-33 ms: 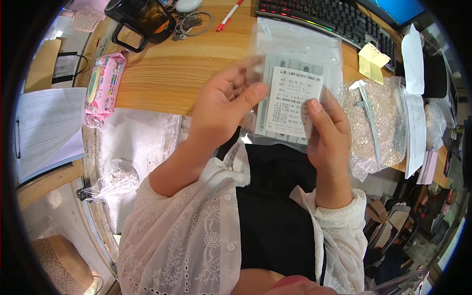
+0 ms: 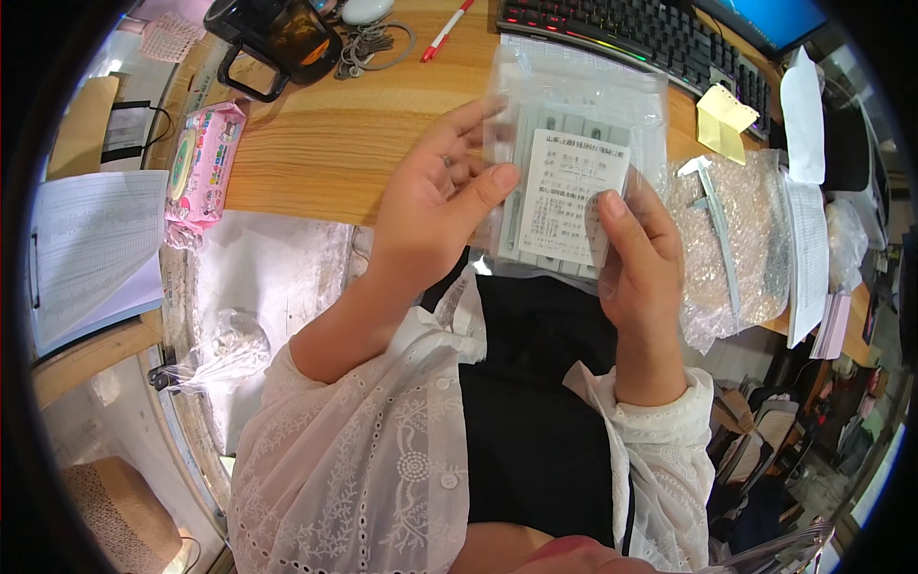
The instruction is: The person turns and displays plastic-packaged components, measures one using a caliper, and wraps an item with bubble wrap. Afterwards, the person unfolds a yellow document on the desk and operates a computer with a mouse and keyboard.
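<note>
Between my two hands is a clear plastic bag [image 2: 626, 100] with several grey-green slotted strips [image 2: 574, 122] inside. A white printed label [image 2: 572, 196] covers most of the strips' front. My left hand [image 2: 445, 196] pinches the bag's left edge with the thumb in front; its other fingers are partly behind the plastic. Along the right edge, my right hand [image 2: 639, 239] grips the bag, thumb on the front near the label's side and fingers behind. The bag is held up over the desk's near edge, tilted toward me.
Behind the bag lies a black keyboard [image 2: 631, 38] with yellow sticky notes [image 2: 725, 122]. A caliper [image 2: 717, 225] rests on bubble wrap [image 2: 755, 258] at right. On the left are a dark mug [image 2: 277, 43], keys [image 2: 368, 48], a red-white pen [image 2: 447, 31] and pink wipes [image 2: 203, 167].
The bag and both hands stay nearly in place. My left hand's fingers have shifted slightly along the bag's left edge.
</note>
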A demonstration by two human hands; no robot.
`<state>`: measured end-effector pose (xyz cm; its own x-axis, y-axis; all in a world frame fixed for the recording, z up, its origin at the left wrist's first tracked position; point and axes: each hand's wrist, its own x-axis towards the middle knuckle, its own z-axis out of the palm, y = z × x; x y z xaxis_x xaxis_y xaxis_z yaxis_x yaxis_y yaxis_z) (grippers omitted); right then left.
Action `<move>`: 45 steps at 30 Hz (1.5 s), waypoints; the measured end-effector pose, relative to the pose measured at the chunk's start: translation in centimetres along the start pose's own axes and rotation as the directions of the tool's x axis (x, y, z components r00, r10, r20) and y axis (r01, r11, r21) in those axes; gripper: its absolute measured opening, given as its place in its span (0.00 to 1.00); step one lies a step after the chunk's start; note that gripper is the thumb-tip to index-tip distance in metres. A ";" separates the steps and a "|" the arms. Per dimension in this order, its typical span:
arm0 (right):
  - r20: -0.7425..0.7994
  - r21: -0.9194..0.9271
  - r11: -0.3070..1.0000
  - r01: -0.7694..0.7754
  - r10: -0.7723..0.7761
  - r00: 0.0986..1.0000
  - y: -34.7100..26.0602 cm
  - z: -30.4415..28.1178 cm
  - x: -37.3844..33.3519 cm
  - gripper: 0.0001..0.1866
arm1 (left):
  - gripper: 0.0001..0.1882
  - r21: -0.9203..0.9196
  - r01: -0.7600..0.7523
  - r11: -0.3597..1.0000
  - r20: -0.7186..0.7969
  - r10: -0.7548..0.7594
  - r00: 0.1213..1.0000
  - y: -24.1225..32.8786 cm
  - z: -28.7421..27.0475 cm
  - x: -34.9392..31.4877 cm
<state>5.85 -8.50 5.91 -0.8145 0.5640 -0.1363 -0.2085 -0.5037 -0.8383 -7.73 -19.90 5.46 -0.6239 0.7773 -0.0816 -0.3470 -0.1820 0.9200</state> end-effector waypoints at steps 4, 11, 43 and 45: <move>-0.010 -0.116 0.992 0.056 -0.057 0.998 -0.6 -0.4 0.3 0.23 | 0.25 0.182 -0.320 0.930 -0.033 0.331 0.943 -0.5 -0.5 -0.3; 0.075 -0.609 0.750 0.259 -0.270 0.960 -0.1 1.6 0.0 0.24 | 0.38 -0.295 -0.210 0.932 0.048 0.234 0.971 -1.9 1.6 -0.6; -0.235 -0.647 0.735 -0.203 0.062 0.970 -0.1 -7.3 5.5 0.22 | 0.21 -0.225 0.211 0.951 -0.014 -0.220 0.975 -3.4 -1.8 5.7; -0.205 -0.556 0.804 -0.211 0.114 0.972 -0.1 -6.9 5.4 0.23 | 0.26 0.023 0.159 0.987 0.026 -0.160 0.987 -4.6 -0.9 6.8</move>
<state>5.19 -0.87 1.61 -0.7046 0.6250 -0.3360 0.3052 -0.1604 -0.9387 -10.97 -14.30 0.33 -0.5417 0.8119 -0.2176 -0.4258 -0.0419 0.9039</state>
